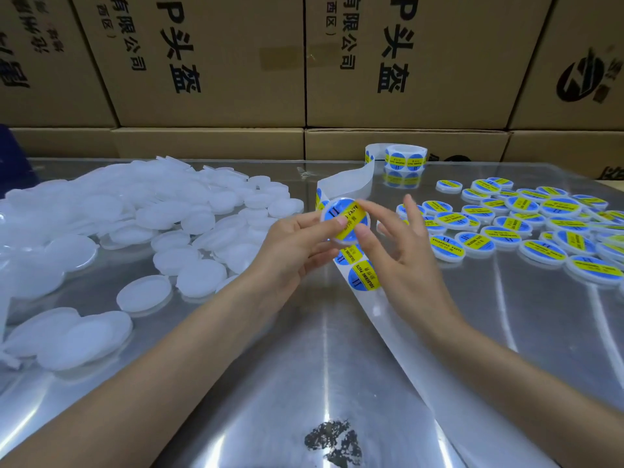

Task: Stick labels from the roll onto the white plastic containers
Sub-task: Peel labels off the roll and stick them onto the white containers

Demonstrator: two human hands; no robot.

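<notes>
Steel table [304,349], boxes behind: your left hand [293,244] grips one labelled container [344,222]; right fingers [366,236], spread, press its label's right edge.

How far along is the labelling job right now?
Done: a spread of labelled containers lies on the right of the table. In hand: the left hand holds a container whose blue and yellow label the right hand seems to be pressing down. Left: a big pile of blank containers on the left, seemingly the larger share. The roll still has labels.
</notes>
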